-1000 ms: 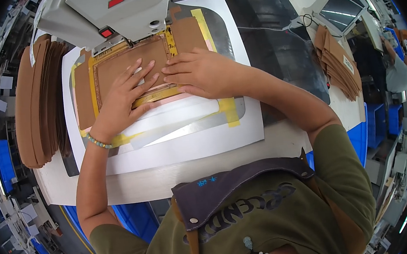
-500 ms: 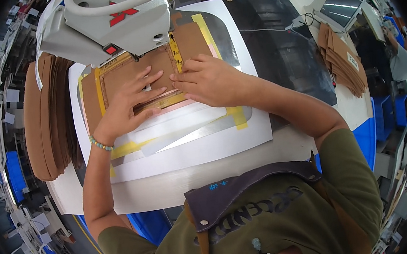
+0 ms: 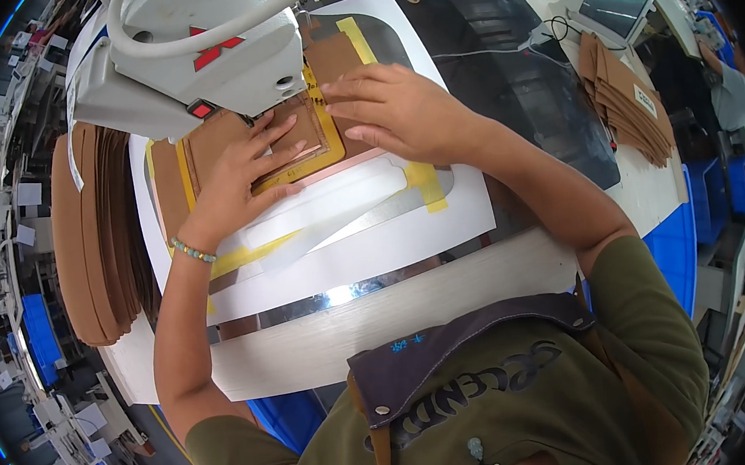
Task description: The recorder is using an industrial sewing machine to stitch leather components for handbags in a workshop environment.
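Change: our left hand [image 3: 237, 178] and right hand [image 3: 397, 113] have slid the flat brown leather panel [image 3: 292, 137] further under the white sewing-machine head [image 3: 194, 57] | fingers spread, pressing flat | panel seated, we judge.

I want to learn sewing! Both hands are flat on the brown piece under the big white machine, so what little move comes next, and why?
Probably a small nudge to square it up: the left hand and right hand press the flat brown leather piece inside the yellow-taped frame, right below the white sewing machine head.
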Available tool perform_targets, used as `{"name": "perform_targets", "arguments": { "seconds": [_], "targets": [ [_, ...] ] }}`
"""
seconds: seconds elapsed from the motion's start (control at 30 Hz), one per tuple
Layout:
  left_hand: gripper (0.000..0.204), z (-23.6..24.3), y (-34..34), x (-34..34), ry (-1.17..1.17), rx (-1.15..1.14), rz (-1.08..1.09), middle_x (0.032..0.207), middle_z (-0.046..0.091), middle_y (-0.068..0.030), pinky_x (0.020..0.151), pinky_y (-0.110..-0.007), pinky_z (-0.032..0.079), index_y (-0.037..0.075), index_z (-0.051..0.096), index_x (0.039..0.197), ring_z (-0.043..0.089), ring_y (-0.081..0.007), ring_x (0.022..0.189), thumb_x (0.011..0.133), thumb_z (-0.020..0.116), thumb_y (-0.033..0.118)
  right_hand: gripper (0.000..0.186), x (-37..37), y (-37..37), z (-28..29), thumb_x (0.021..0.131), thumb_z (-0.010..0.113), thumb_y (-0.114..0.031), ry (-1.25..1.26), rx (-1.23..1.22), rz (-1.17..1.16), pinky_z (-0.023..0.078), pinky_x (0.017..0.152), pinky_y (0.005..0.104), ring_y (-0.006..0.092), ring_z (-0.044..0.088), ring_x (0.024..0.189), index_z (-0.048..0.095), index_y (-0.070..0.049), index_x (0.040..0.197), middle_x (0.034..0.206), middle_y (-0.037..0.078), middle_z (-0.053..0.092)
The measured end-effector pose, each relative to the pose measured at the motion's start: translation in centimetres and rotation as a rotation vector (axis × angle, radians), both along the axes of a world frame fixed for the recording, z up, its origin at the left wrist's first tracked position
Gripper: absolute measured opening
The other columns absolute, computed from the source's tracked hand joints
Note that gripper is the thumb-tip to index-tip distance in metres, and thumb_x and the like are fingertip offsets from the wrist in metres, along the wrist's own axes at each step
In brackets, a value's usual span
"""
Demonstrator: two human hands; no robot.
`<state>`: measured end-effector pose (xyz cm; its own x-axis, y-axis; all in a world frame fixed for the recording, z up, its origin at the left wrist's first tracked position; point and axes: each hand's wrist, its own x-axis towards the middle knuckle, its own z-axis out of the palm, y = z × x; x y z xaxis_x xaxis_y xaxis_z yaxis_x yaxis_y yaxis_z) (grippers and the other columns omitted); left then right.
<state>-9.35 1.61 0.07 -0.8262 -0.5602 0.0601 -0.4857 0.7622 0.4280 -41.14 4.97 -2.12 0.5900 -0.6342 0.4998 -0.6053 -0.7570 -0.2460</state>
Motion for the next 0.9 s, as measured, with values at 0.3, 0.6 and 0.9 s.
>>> {"name": "perform_targets", "arguments": {
  "seconds": [0.3,0.6,0.9],
  "targets": [
    [0.055,-0.3,-2.3,-0.1,-0.094,0.059,0.132,0.148,0.062,-0.013,0.114,-0.044,0.044,0.019,0.071,0.142,0.057,-0.0339,0.127,0.089,0.082,0.029,0.034,-1.1,-1.1,-0.5,0.106,0.061,-0.03,0.029,0.002,-0.05,0.044,0.116,0.0441,0.0281,0.054,0.139,0.075,-0.007,0.126,0.145,0.011,0.066],
    [0.047,-2.1,-4.8,0.1,0.046,-0.11,0.124,0.126,0.07,-0.0217,0.104,-0.046,0.048,0.017,0.075,0.137,0.06,-0.0414,0.118,0.094,0.079,0.035,0.033,-1.5,-1.2,-0.4,0.105,0.063,-0.026,0.03,0.119,-0.045,0.039,0.122,0.0449,0.0302,0.049,0.144,0.074,-0.006,0.13,0.151,0.01,0.061],
    [0.037,-0.5,-1.6,4.0,0.194,0.064,0.398,0.141,0.067,-0.0196,0.11,-0.039,0.048,0.0,0.073,0.131,0.064,-0.0355,0.126,0.101,0.071,0.02,0.03,-8.3,1.5,9.5,0.107,0.062,-0.023,-0.081,0.456,0.186,0.056,0.091,0.0389,0.0304,0.072,0.096,0.08,0.0,0.113,0.107,0.015,0.079]
  ]
}}
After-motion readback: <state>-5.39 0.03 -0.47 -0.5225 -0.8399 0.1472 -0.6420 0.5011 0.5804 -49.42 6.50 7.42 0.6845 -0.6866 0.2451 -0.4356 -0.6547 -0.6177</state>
